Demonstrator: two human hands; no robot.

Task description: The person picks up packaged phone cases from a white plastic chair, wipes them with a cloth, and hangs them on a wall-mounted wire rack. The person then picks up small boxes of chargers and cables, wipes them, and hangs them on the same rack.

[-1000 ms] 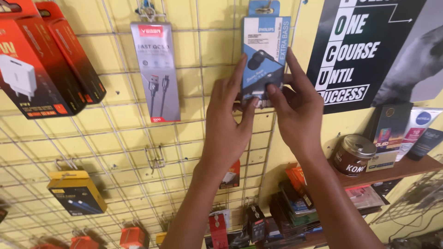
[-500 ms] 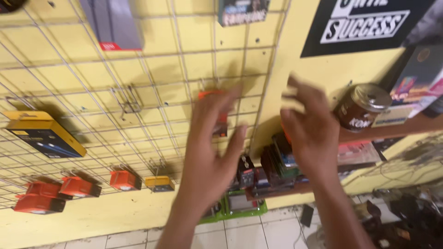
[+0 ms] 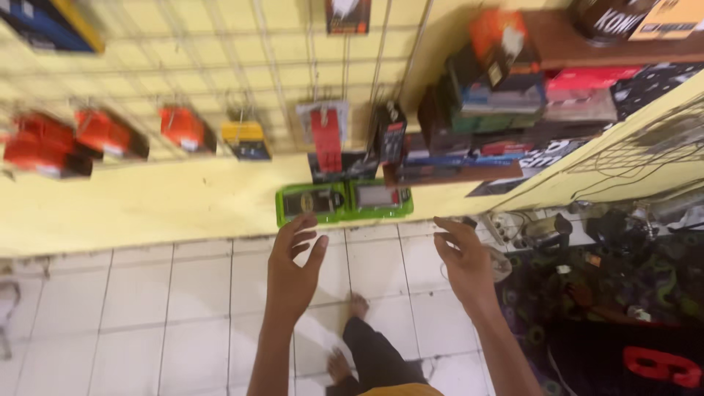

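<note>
My left hand, right hand: fingers spread, holding nothing. Risk: careless reach knocks green packages leaning against wall.

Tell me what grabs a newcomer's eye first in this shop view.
Two empty hands hang open over the white tiled floor: the left hand and the right hand. Just beyond the left hand, two green packages sit at the foot of the yellow wall, with red packages hanging on the wire grid above.
</note>
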